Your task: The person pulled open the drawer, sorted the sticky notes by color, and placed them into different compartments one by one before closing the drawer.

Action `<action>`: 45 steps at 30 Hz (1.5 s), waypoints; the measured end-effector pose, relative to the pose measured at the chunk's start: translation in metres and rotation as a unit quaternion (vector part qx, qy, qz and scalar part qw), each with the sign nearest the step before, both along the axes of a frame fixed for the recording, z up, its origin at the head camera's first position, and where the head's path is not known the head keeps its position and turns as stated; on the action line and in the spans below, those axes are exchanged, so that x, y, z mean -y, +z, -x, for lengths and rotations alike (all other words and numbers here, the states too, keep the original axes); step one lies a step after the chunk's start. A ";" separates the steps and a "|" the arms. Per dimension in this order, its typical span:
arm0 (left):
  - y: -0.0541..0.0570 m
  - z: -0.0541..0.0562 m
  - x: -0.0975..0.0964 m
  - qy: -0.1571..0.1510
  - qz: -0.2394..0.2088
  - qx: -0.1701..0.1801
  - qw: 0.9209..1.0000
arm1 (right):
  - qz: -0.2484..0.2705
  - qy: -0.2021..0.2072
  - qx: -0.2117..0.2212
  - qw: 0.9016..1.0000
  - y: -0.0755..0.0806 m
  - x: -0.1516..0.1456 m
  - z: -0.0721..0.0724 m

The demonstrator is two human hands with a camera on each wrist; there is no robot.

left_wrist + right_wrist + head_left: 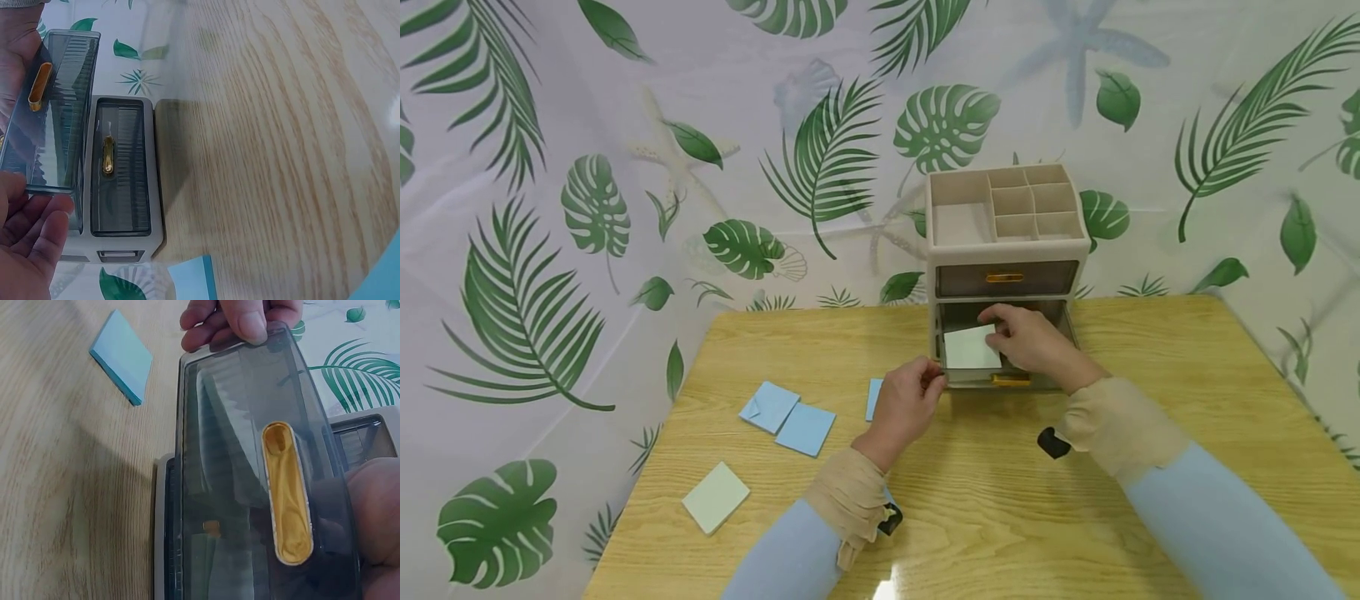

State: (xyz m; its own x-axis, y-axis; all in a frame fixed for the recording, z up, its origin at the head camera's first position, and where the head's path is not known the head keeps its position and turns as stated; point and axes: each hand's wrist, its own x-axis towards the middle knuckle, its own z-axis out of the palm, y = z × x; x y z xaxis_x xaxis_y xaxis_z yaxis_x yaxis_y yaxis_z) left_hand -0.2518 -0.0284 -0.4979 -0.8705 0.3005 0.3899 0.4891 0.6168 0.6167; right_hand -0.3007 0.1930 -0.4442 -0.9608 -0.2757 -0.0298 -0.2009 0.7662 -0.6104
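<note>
A smoky clear drawer [966, 380] with a gold handle stands pulled out of the small beige organizer [934, 275]. My left hand [904, 407] grips its left front corner, thumb and fingertips at the edge in the left wrist view. My right hand [1036, 342] reaches into the drawer from above and holds the right edge of a pale green sticky note pad [968, 350] between thumb and fingers. The pad lies slightly askew inside. Through the drawer front [231, 456] in the right wrist view, the contents look blurred.
Above the pulled-out drawer is a closed drawer [962, 282]; another closed drawer [122, 194] lies below it. Two blue pads [805, 429] overlap on the wooden table [1000, 517], left of my left arm. A pale green pad [716, 498] lies nearer. Another blue pad [872, 398] is partly hidden behind my left hand.
</note>
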 end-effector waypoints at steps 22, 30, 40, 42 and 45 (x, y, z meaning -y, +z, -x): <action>0.002 0.000 -0.001 -0.006 -0.017 0.004 1.000 | -0.047 0.014 0.000 0.999 -0.002 0.002 0.003; 0.003 0.000 -0.001 -0.011 -0.023 0.013 1.000 | -0.053 -0.003 0.015 0.998 -0.002 -0.001 0.001; 0.000 -0.006 0.007 -0.015 -0.063 0.042 0.997 | 0.054 -0.032 -0.146 0.987 0.003 -0.004 -0.018; 0.000 -0.011 0.012 -0.016 -0.065 0.050 0.997 | 0.085 -0.044 -0.210 0.973 0.004 -0.009 -0.031; 0.000 -0.019 0.020 -0.021 -0.065 0.049 0.996 | 0.116 -0.092 -0.286 0.947 0.005 -0.022 -0.053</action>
State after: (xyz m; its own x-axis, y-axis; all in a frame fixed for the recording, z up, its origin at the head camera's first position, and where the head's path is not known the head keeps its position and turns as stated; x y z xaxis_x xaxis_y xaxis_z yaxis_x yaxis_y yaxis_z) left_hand -0.2332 -0.0485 -0.4980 -0.8938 0.2904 0.3416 0.4466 0.5095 0.7355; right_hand -0.2481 0.2153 -0.4393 -0.8339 -0.0369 0.5507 -0.4252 0.6792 -0.5982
